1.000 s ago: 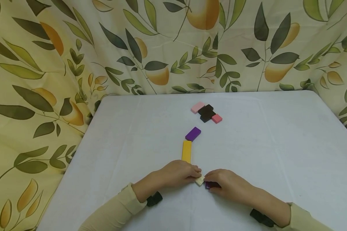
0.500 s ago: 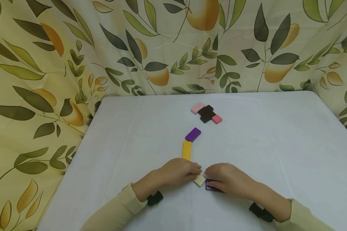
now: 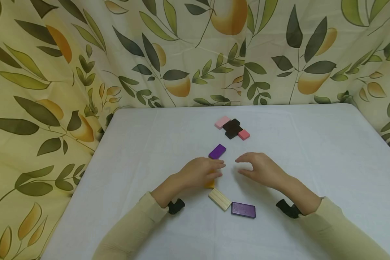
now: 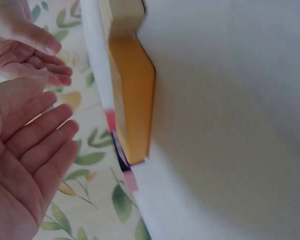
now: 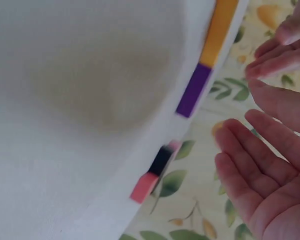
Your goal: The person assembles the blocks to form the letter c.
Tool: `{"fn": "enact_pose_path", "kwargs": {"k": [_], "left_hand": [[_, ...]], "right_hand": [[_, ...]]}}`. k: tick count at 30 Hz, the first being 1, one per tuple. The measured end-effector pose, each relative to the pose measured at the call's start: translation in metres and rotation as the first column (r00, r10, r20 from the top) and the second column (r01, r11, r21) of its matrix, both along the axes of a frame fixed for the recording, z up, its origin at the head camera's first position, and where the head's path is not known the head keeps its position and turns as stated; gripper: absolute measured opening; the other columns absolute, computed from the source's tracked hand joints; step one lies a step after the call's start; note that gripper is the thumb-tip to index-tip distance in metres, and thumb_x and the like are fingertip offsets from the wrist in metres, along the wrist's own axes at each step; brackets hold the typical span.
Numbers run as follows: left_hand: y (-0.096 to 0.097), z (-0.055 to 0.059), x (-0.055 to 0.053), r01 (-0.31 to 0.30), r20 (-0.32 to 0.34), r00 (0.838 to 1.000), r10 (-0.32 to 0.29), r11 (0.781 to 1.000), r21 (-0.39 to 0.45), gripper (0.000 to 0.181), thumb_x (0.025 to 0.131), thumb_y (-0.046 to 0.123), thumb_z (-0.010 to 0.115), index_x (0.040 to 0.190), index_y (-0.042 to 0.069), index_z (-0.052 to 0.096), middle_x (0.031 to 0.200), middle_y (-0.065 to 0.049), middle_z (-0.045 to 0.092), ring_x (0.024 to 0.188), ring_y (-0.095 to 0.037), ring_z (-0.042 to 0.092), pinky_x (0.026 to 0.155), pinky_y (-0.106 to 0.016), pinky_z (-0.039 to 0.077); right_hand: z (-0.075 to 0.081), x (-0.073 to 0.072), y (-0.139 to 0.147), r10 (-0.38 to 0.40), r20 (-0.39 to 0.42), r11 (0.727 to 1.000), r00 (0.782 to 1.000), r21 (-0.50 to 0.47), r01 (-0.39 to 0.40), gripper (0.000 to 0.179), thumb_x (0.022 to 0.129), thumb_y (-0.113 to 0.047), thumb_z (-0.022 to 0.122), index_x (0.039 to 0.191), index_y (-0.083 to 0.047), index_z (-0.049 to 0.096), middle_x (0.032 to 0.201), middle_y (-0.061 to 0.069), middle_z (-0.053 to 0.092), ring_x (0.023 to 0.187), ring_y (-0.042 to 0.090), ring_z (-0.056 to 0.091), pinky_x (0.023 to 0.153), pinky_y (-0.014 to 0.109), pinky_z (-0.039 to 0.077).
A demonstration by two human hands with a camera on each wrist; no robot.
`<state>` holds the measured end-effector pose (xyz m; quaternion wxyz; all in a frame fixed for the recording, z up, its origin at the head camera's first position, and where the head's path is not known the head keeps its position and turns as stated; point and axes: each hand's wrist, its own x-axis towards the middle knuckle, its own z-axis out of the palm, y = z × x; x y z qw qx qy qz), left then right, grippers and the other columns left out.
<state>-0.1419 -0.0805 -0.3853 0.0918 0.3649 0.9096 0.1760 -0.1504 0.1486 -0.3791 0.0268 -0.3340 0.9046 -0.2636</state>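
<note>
In the head view, taking the point midway between the hands as the dial's centre and the far edge of the white table as twelve, the left hand is at nine o'clock, fingers loosely extended and apart, over the yellow block and hiding most of it. The right hand is at three, thumb and fingers parted in a wide curve, above the cloth. The far purple block lies between ten and eleven, slanted; the pale wooden block at seven, a corner meeting the near purple block at five. At twelve, farther off, sit black blocks, with a pale pink block at their ten and a coral block at their four. In the left wrist view the left palm shows between eight and nine, fingers relaxed, the right hand at ten; the yellow block lies just left of centre, its upper end against the wooden one. In the right wrist view the right palm is at four, fingers slightly bent and separate, the left hand at two; the yellow block, toward one, meets the far purple one, toward two.
</note>
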Motion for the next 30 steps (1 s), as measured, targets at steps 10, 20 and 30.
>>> {"fn": "enact_pose_path", "kwargs": {"k": [10,20,30], "left_hand": [[0.006,-0.002,-0.031,-0.154,0.003,0.988,0.154,0.988,0.017,0.037,0.093,0.024,0.055,0.128,0.011,0.056,0.128,0.001,0.055,0.12,-0.013,0.047,0.097,-0.025,0.035],[0.007,-0.012,-0.05,-0.176,0.025,0.984,0.176,0.984,0.007,0.04,0.093,0.023,0.056,0.13,0.009,0.053,0.127,-0.003,0.055,0.114,-0.015,0.052,0.095,-0.025,0.039],[0.008,-0.02,-0.06,-0.104,0.013,0.994,0.105,0.994,-0.037,0.036,0.094,0.021,0.054,0.127,0.008,0.056,0.128,-0.002,0.054,0.117,-0.016,0.05,0.097,-0.026,0.036]], "right_hand": [[-0.009,-0.048,0.006,-0.09,-0.037,0.996,0.995,-0.003,0.09,0.027,0.078,-0.001,0.07,0.103,0.007,0.065,0.103,0.019,0.064,0.101,0.036,0.057,0.087,0.05,0.043],[-0.026,-0.081,-0.002,-0.146,-0.099,0.989,0.984,0.005,0.148,0.026,0.079,-0.001,0.067,0.103,0.008,0.064,0.097,0.02,0.063,0.089,0.032,0.058,0.08,0.046,0.045],[-0.027,-0.099,-0.012,-0.137,-0.135,0.988,0.981,0.051,0.145,0.021,0.079,0.006,0.061,0.099,0.008,0.066,0.09,0.02,0.063,0.083,0.032,0.057,0.079,0.046,0.045]]}}
